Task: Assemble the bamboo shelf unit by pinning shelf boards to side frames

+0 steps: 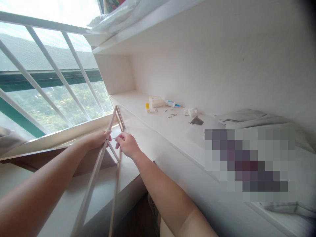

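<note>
- Two bare hands meet at a wooden frame of thin pale slats, which stands tilted between the window and the long white shelf.
- Left hand: fingers closed around the frame's left slat, just above its short cross-piece; the thumb lies on the near side.
- Right hand: fingertips pinched narrowly on a thin pin, whose free end points toward the left hand. The hand sits just beside the frame's right slat.
- Frame position: its upper corner leans against the front edge of the shelf; its two long slats run down and out of view at the lower edge, over a white ledge.
- Shelf contents, well apart from the hands: a small box, a blue-and-white tube, several loose screws, a dark triangular piece and a folded cloth.
- Background: white window bars slant across the glass on the left; bedding overhangs the upper board.
</note>
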A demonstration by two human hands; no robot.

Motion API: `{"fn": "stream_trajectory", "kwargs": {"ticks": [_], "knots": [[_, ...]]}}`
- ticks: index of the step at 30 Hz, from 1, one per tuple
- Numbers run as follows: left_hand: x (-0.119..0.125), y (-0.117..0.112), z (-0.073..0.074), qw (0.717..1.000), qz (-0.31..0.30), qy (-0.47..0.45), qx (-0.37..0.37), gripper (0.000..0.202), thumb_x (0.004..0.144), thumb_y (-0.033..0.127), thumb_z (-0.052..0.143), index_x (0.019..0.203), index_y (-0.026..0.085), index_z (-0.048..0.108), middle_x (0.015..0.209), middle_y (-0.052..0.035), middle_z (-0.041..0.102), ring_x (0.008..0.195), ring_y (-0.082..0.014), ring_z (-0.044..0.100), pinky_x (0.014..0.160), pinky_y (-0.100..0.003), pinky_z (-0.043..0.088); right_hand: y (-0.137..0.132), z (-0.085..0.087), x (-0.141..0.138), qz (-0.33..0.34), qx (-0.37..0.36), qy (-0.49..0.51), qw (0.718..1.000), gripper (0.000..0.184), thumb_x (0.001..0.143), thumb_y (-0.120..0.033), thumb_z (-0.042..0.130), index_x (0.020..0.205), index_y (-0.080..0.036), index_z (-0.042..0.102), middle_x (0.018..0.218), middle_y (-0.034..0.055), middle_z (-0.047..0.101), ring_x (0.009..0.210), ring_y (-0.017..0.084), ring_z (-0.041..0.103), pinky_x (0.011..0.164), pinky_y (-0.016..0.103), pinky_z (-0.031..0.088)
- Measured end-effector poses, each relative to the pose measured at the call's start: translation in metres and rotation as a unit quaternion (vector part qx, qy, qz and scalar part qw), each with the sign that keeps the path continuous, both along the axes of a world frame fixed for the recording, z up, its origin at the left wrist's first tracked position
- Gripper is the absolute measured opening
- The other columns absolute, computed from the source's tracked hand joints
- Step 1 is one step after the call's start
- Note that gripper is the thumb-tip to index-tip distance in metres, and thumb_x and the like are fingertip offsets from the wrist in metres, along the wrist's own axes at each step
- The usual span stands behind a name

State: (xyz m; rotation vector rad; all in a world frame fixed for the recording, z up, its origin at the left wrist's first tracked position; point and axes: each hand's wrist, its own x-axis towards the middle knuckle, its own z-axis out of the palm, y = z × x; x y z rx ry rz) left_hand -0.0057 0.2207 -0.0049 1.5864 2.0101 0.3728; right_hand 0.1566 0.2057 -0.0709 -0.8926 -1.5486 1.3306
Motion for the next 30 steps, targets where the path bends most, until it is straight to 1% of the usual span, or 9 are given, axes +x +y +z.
{"fn": "stream_trajectory", "kwargs": {"ticks": [3, 8, 11, 15, 17, 20, 24, 30], "knots": [[0.002, -0.001, 0.001, 1.000, -0.021, -0.016, -0.009, 0.043, 0.081, 0.055, 0.037, 0.063, 0.021, 0.057, 0.054, -0.0084, 0.063, 0.059, -0.0263, 0.060, 0.052, -0.032, 0.045, 0.000, 0.001, 0.001, 0.001, -0.001, -0.001, 1.000, 0.015, 0.088, -0.032, 0.054, 0.080, -0.020, 0.059, 0.061, -0.0023, 0.064, 0.041, 0.008, 0.052, 0.044, 0.020, 0.045], [0.004, -0.003, 0.004, 0.999, -0.032, -0.009, -0.010, 0.046, 0.082, 0.057, 0.036, 0.062, 0.021, 0.056, 0.054, -0.0092, 0.063, 0.057, -0.0257, 0.060, 0.052, -0.032, 0.045, 0.001, 0.002, 0.003, 0.013, -0.003, 0.003, 1.000, 0.015, 0.087, -0.031, 0.054, 0.079, -0.019, 0.059, 0.059, -0.0020, 0.064, 0.041, 0.009, 0.052, 0.043, 0.020, 0.045], [0.005, -0.007, 0.007, 0.999, -0.034, 0.003, -0.011, 0.048, 0.084, 0.057, 0.035, 0.064, 0.020, 0.058, 0.056, -0.0091, 0.064, 0.059, -0.0258, 0.060, 0.055, -0.032, 0.046, 0.001, 0.003, 0.003, 0.017, 0.002, 0.005, 1.000, 0.015, 0.086, -0.030, 0.053, 0.078, -0.019, 0.059, 0.058, -0.0021, 0.063, 0.040, 0.008, 0.051, 0.042, 0.018, 0.043], [0.008, -0.014, 0.011, 0.999, -0.035, 0.025, -0.009, 0.050, 0.089, 0.053, 0.031, 0.073, 0.018, 0.062, 0.061, -0.0080, 0.067, 0.063, -0.0233, 0.061, 0.062, -0.031, 0.046, -0.001, 0.006, 0.003, 0.013, -0.002, 0.015, 1.000, 0.015, 0.084, -0.028, 0.054, 0.075, -0.017, 0.059, 0.056, -0.0022, 0.062, 0.038, 0.006, 0.047, 0.038, 0.017, 0.037], [0.009, -0.016, 0.012, 0.998, -0.039, 0.038, -0.011, 0.050, 0.091, 0.051, 0.030, 0.073, 0.018, 0.063, 0.063, -0.0078, 0.068, 0.064, -0.0218, 0.061, 0.066, -0.030, 0.046, -0.001, 0.006, 0.003, 0.023, -0.003, 0.025, 0.999, 0.015, 0.083, -0.029, 0.055, 0.076, -0.017, 0.059, 0.055, -0.0019, 0.062, 0.037, 0.006, 0.046, 0.037, 0.017, 0.036], [0.008, -0.017, 0.011, 0.998, -0.042, 0.051, -0.017, 0.052, 0.093, 0.048, 0.027, 0.075, 0.017, 0.064, 0.064, -0.0077, 0.068, 0.063, -0.0208, 0.060, 0.066, -0.030, 0.046, -0.001, 0.005, 0.002, 0.031, -0.008, 0.042, 0.999, 0.016, 0.082, -0.031, 0.055, 0.076, -0.016, 0.058, 0.057, -0.0004, 0.064, 0.036, 0.007, 0.046, 0.036, 0.017, 0.035], [0.007, -0.016, 0.007, 0.997, -0.048, 0.058, -0.019, 0.053, 0.093, 0.050, 0.027, 0.077, 0.017, 0.064, 0.062, -0.0079, 0.067, 0.060, -0.0207, 0.059, 0.064, -0.031, 0.046, 0.000, 0.003, 0.002, 0.027, -0.013, 0.053, 0.998, 0.018, 0.081, -0.033, 0.056, 0.077, -0.016, 0.060, 0.057, 0.0011, 0.064, 0.037, 0.007, 0.047, 0.036, 0.017, 0.034], [0.003, -0.013, 0.002, 0.996, -0.063, 0.063, -0.009, 0.053, 0.095, 0.047, 0.025, 0.078, 0.016, 0.064, 0.063, -0.0069, 0.066, 0.061, -0.0204, 0.060, 0.068, -0.032, 0.046, -0.005, 0.001, 0.001, 0.024, -0.053, 0.069, 0.996, 0.021, 0.079, -0.036, 0.058, 0.079, -0.015, 0.061, 0.055, 0.0013, 0.063, 0.036, 0.008, 0.046, 0.033, 0.018, 0.030]]}}
